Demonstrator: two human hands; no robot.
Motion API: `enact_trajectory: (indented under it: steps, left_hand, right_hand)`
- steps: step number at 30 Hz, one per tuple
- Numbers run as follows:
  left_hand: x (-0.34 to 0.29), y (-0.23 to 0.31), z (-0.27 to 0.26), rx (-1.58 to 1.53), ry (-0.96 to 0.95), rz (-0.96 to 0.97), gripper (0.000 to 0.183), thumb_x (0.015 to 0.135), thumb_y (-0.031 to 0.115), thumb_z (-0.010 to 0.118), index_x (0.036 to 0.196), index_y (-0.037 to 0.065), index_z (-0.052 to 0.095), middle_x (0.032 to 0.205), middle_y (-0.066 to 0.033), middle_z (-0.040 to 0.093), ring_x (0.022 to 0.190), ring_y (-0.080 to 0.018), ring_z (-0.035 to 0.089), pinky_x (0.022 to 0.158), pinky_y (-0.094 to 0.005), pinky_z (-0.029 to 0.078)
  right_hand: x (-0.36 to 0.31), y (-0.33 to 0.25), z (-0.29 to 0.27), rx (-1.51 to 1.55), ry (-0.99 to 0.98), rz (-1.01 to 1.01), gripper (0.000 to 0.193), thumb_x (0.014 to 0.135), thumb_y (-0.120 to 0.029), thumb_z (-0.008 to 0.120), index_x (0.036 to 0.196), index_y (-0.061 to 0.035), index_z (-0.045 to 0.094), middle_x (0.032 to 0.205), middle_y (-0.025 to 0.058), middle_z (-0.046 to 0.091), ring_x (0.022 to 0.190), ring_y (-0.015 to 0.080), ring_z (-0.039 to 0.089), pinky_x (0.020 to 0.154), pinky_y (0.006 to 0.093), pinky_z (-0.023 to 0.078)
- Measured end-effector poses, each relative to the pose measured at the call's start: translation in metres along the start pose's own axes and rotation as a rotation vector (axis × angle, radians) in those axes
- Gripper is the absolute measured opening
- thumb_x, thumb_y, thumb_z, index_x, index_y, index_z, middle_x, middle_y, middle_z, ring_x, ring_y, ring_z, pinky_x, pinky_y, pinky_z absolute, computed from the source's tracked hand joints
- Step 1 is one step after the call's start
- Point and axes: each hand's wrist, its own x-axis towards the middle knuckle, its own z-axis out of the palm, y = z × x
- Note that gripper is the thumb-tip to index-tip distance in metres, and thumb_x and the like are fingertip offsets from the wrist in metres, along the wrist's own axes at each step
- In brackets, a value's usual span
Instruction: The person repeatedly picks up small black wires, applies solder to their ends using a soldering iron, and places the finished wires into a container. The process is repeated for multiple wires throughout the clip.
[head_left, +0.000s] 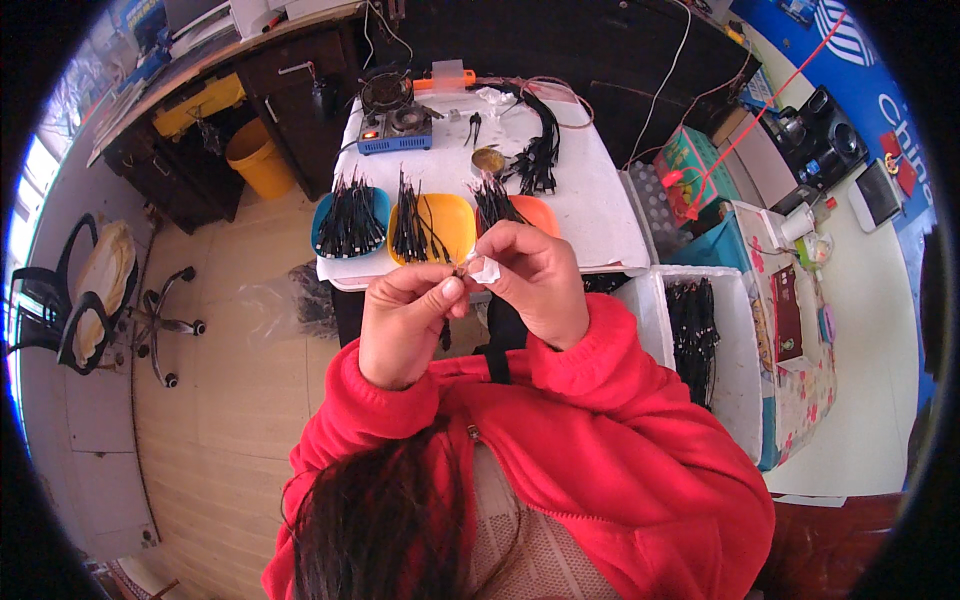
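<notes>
Both hands meet above the near edge of a white-covered table (590,215). My left hand (400,325) is closed, thumb and forefinger pinching the end of a thin dark cable (446,334) that hangs below it. My right hand (543,290) is closed in a pinch at the same spot, with a small white piece (485,270) at its fingertips; whether this is tape, paper or a finger wrap, I cannot tell. Just beyond the hands stand a blue dish (383,205), a yellow dish (455,220) and an orange dish (541,214), each holding short black cables with thin bared ends.
Farther back on the table are a blue box-shaped heating device (395,138), a small round tin (488,162) and a bundle of black cables (540,160). A white foam box (740,330) with more cables stands at right. An office chair (90,310) and yellow bin (258,160) are at left.
</notes>
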Motion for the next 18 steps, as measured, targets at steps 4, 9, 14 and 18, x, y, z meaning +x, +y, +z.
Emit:
enact_trajectory:
  steps: [4,9,14,18]
  left_hand:
    - [-0.001,0.0,-0.004,-0.147,-0.069,-0.059,0.013,0.088,0.004,0.06,0.098,-0.001,0.067,0.089,-0.014,0.067,0.071,-0.0167,0.058,0.068,-0.0289,0.047]
    - [-0.002,0.001,-0.007,-0.232,-0.153,-0.094,0.013,0.088,0.003,0.06,0.099,-0.001,0.066,0.092,-0.0168,0.067,0.072,-0.0173,0.059,0.066,-0.0277,0.047]
    - [-0.002,0.003,-0.008,-0.189,-0.16,-0.075,0.012,0.087,0.002,0.061,0.098,-0.002,0.066,0.091,-0.0183,0.067,0.071,-0.0166,0.059,0.063,-0.0268,0.047]
    - [-0.001,0.006,-0.009,-0.106,-0.118,-0.113,0.011,0.086,0.001,0.061,0.096,-0.001,0.067,0.089,-0.0186,0.067,0.07,-0.0156,0.059,0.062,-0.0258,0.046]
  right_hand:
    - [0.001,0.007,0.002,0.325,-0.008,0.105,0.013,0.089,-0.007,0.063,0.099,-0.0009,0.058,0.087,0.0047,0.062,0.076,0.0113,0.06,0.069,0.0233,0.05]
    - [0.002,0.01,0.001,0.425,-0.088,0.133,0.014,0.088,-0.007,0.063,0.1,-0.0015,0.058,0.088,0.0049,0.063,0.074,0.0109,0.06,0.067,0.0225,0.049]
    - [0.004,0.002,-0.001,0.229,-0.126,0.131,0.012,0.089,-0.008,0.063,0.097,-0.0011,0.059,0.086,0.0028,0.061,0.076,0.0089,0.059,0.067,0.0213,0.048]
    - [0.008,-0.01,-0.004,-0.24,-0.139,-0.064,0.011,0.087,-0.007,0.065,0.095,-0.0008,0.06,0.084,0.0012,0.059,0.075,0.0069,0.057,0.064,0.0202,0.046]
